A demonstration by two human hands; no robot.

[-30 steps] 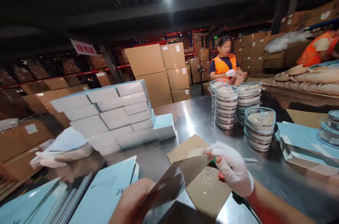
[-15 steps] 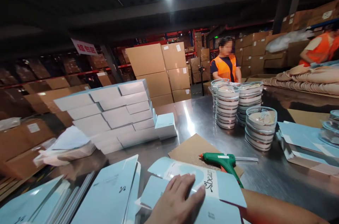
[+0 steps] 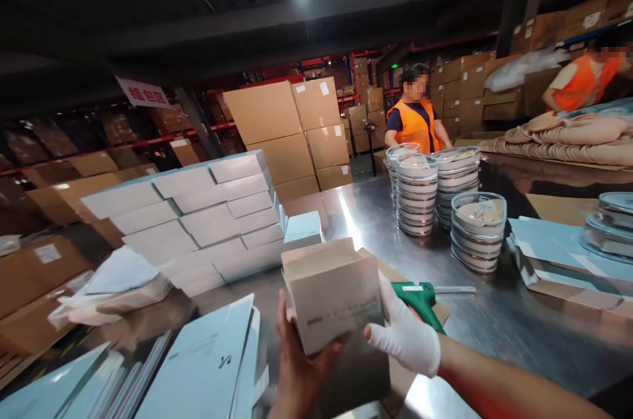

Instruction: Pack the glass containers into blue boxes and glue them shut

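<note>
A half-folded paper carton (image 3: 341, 293) stands raised between my hands, its shaded outer face showing small print and a flap upright at the top. My bare left hand (image 3: 302, 363) grips its left side, thumb across the front. At the right edge my right hand (image 3: 408, 333), in a white glove with the thumb tip bare, is closed on the carton, its other fingers partly hidden behind it. Just past the right hand lies a green glue gun (image 3: 421, 299) with a clear glue stick, its tip hidden. Flat light-blue cartons (image 3: 202, 353) are stacked to the left of the hands.
A wall of boxes (image 3: 198, 208) stands at the table's left. Stacks of clear round containers (image 3: 416, 198) and more flat blue cartons (image 3: 548, 247) lie to the right. A person in an orange vest (image 3: 418, 125) stands across the metal table (image 3: 366, 208).
The light-blue carton lying flat under my left hand has been lifted and folded upright. My gloved right hand has come into view on its right side. The camera view has shifted slightly.
</note>
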